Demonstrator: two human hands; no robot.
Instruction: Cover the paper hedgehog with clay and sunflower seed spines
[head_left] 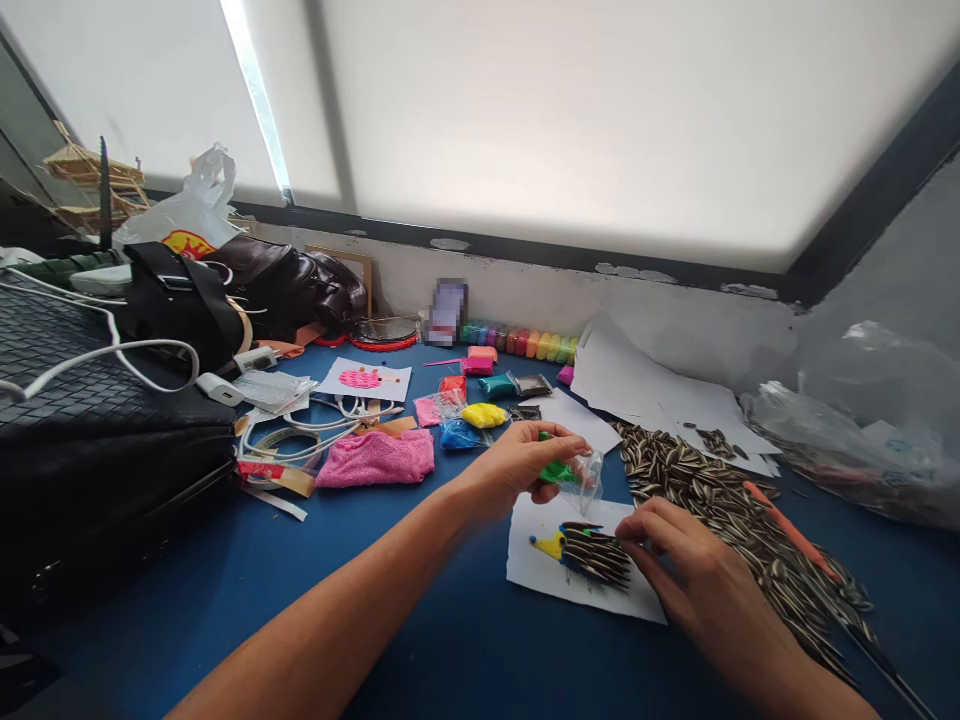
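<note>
My left hand [529, 462] is closed on a clear plastic bag of green clay [556, 471], held just above a white sheet of paper [536, 575]. On that paper lies a hedgehog figure [592, 555] with a yellow clay face, a blue nose and rows of sunflower seeds as spines. My right hand [671, 560] is at the figure's back end, thumb and fingertips pinched together. Whatever sits between those fingertips is too small to make out. Beyond the right hand spreads a big heap of striped sunflower seeds [705, 490].
An orange-handled tool [791, 530] lies across the seeds. Behind are packets of clay, among them a yellow one [484, 415], and a phone [446, 312] against the wall. A pink cloth [376, 458], cables and a black bag [112, 450] take up the left side.
</note>
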